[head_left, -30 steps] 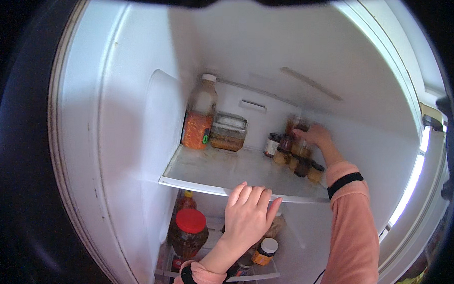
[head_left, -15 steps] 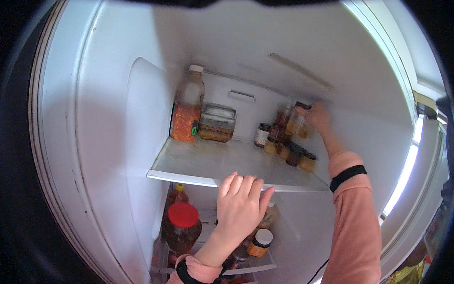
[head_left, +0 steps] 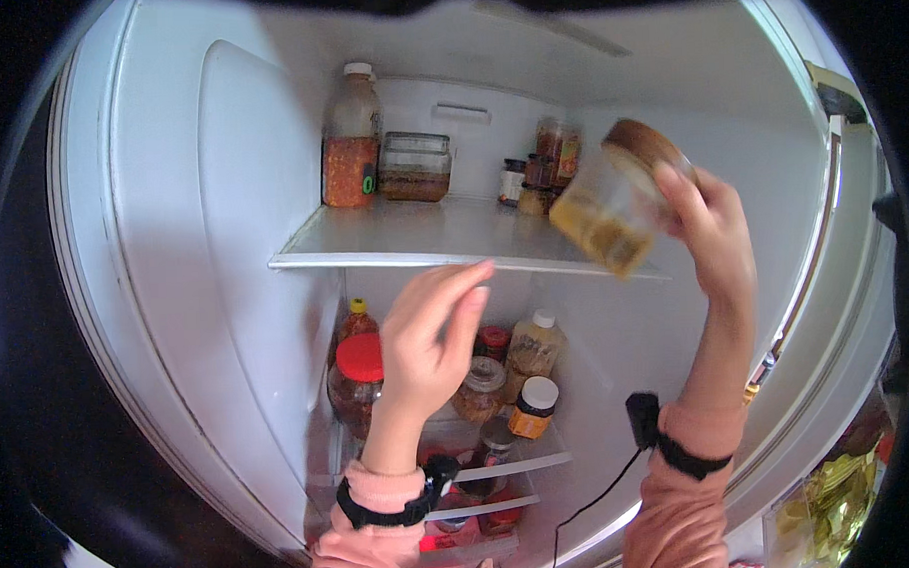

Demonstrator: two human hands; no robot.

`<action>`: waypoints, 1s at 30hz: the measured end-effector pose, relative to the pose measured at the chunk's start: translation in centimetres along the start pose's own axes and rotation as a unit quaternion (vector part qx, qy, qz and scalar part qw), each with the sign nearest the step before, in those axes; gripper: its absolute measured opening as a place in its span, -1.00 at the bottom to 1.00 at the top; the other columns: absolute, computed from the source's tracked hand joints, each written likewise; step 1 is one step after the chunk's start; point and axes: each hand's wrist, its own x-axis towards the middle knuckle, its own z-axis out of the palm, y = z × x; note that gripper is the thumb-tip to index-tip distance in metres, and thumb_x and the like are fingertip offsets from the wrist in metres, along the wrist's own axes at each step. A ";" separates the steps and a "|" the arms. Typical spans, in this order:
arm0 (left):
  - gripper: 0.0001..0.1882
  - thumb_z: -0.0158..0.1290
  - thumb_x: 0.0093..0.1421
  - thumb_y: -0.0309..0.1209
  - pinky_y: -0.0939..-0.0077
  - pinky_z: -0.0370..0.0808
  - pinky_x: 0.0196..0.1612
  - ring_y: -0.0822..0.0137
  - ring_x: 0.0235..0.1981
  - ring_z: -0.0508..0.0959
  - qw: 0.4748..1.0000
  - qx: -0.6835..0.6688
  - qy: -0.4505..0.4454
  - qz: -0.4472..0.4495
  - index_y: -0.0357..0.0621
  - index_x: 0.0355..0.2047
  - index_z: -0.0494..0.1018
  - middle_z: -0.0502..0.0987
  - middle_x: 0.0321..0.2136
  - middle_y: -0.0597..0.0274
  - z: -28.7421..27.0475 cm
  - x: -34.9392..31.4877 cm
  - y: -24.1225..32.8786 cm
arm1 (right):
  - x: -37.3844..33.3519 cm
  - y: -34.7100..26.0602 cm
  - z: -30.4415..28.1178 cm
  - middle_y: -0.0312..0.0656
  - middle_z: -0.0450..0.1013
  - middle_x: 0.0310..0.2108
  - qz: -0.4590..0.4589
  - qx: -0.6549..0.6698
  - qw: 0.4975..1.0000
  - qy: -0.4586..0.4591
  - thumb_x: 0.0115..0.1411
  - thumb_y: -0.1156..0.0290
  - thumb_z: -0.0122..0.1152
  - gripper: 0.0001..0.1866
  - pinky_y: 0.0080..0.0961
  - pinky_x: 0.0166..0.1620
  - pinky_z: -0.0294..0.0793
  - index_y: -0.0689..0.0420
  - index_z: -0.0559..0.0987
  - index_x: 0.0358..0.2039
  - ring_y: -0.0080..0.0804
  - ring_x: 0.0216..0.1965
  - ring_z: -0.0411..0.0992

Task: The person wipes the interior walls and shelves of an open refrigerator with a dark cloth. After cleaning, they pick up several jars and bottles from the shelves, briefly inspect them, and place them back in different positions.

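My right hand [head_left: 711,225] grips a clear jar [head_left: 612,203] with a brown lid, tilted in front of the upper shelf. Yellowish-brown stuff lies in its lower part. My left hand [head_left: 426,335] is empty, its thumb apart from the fingers, just below the front edge of the upper shelf [head_left: 393,254]. Behind the held jar, several small jars [head_left: 536,171] stand grouped at the shelf's back right; the jar hides some of this group. On the left of that shelf are a tall bottle [head_left: 350,162] with orange-red contents and a square glass jar [head_left: 415,167].
A large red-lidded jar [head_left: 360,359] stands lower left, partly behind my left hand. Nearby are a round glass jar [head_left: 479,388], a white-capped bottle [head_left: 535,343] and a white-lidded orange jar [head_left: 533,409]. The fridge door [head_left: 826,321] stands open at right; a black cable [head_left: 593,510] hangs by my right sleeve.
My right hand has brought the jar out from the back right of the upper shelf toward me. My left hand has come off the shelf's edge, and the view has shifted lower.
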 end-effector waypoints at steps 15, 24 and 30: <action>-0.69 -0.04 0.30 -0.52 0.48 0.45 -0.04 0.36 -0.11 0.49 0.888 0.034 0.068 -0.453 -0.32 0.04 0.34 0.49 -0.15 0.10 -1.4 -23.2 -3.4 | -17.5 13.7 22.9 0.20 0.50 -0.29 0.060 -0.126 0.955 -0.262 -0.06 -0.02 0.39 -0.28 -0.21 -0.09 0.48 0.18 0.52 0.05 0.09 -0.16 0.49; -0.68 0.09 0.15 -0.53 0.39 0.51 -0.09 0.09 -0.04 0.49 0.885 0.144 -0.045 -0.441 -0.21 -0.06 0.42 0.42 -0.03 -0.01 -4.5 -25.9 -2.7 | -16.1 20.9 33.3 0.29 0.39 -0.11 0.114 -0.160 0.943 -0.268 -0.06 0.10 0.41 -0.26 -0.13 -0.04 0.48 0.23 0.41 0.08 0.18 -0.07 0.42; -0.58 0.13 0.10 -0.51 0.29 0.44 -0.01 0.00 0.01 0.42 0.884 0.226 -0.081 -0.402 -0.23 0.00 0.37 0.37 0.00 -0.11 -6.1 -25.5 -2.3 | -16.3 23.7 37.1 0.34 0.42 -0.15 0.074 -0.142 0.959 -0.233 -0.09 0.21 0.44 -0.29 -0.09 -0.07 0.48 0.28 0.42 0.05 0.20 -0.09 0.42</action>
